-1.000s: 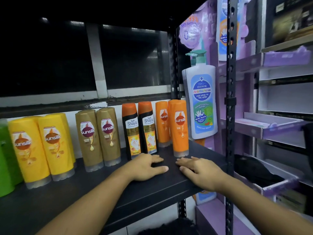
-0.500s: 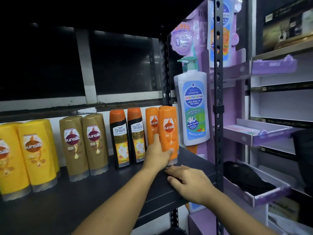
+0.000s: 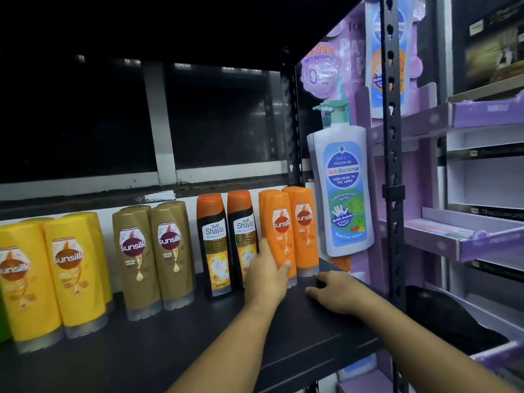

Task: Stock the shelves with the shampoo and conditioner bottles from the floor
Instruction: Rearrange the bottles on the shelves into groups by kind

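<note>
A dark shelf carries a row of upright bottles. My left hand grips the lower part of an orange Sunsilk bottle, thumb on its front. A second orange Sunsilk bottle stands right beside it. To their left are two black Safi Shayla bottles, two brown Sunsilk bottles and yellow Sunsilk bottles. My right hand rests on the shelf in front of the orange bottles, fingers loosely bent, holding nothing.
A black perforated upright post marks the shelf's right end. Beyond it stands a purple cardboard display with a large white pump-bottle cutout. A green bottle edge shows at far left. Dark window panes sit behind the shelf.
My left hand left the shelf surface and took hold of the orange Sunsilk bottle, which now stands slightly left of and apart from its neighbour. My right hand stayed on the shelf.
</note>
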`<state>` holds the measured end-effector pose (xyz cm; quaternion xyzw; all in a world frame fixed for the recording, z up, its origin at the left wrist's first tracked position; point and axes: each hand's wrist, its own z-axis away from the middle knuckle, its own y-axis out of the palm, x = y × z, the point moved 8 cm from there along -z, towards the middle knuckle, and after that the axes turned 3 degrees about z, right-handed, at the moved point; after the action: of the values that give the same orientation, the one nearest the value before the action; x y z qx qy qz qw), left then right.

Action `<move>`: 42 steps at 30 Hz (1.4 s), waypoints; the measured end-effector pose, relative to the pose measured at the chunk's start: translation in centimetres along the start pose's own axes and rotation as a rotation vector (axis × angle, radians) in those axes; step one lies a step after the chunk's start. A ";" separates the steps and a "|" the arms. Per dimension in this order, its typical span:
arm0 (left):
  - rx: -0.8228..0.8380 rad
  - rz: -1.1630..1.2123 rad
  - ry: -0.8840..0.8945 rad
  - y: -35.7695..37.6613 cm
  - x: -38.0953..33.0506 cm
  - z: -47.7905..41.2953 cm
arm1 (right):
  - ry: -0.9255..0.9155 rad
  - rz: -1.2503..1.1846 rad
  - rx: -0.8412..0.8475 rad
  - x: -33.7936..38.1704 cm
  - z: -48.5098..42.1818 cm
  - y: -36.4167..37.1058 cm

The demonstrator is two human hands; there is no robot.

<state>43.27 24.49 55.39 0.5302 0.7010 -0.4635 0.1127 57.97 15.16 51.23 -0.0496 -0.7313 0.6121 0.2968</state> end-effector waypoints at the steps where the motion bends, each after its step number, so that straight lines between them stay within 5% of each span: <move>1: -0.002 -0.001 -0.004 0.1 0.1 -0.1 | 0.003 -0.028 0.005 -0.1 -0.6 -0.3; 7: 0.002 -0.028 -0.037 0.8 0.7 -0.8 | 0.091 -0.460 -0.085 -0.6 -4.4 -1.8; 10: 0.010 -0.055 -0.047 1.3 1.1 -0.9 | -0.005 -0.582 -0.153 0.0 -5.3 -1.2; 17: -0.001 -0.161 -0.086 1.5 1.4 -0.9 | 0.027 -0.354 -0.346 -1.0 -6.4 -0.8; 33: 0.044 -0.403 -0.113 1.6 1.4 -0.9 | 0.003 -0.257 -0.313 -0.8 -6.8 -0.4; 42: -0.047 -0.290 -0.121 0.6 1.9 -1.2 | -0.020 -0.192 -0.305 -0.5 -6.7 -0.4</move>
<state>43.39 26.63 54.48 0.3919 0.7726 -0.4897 0.0991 61.79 20.63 51.93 -0.0181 -0.8200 0.4634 0.3355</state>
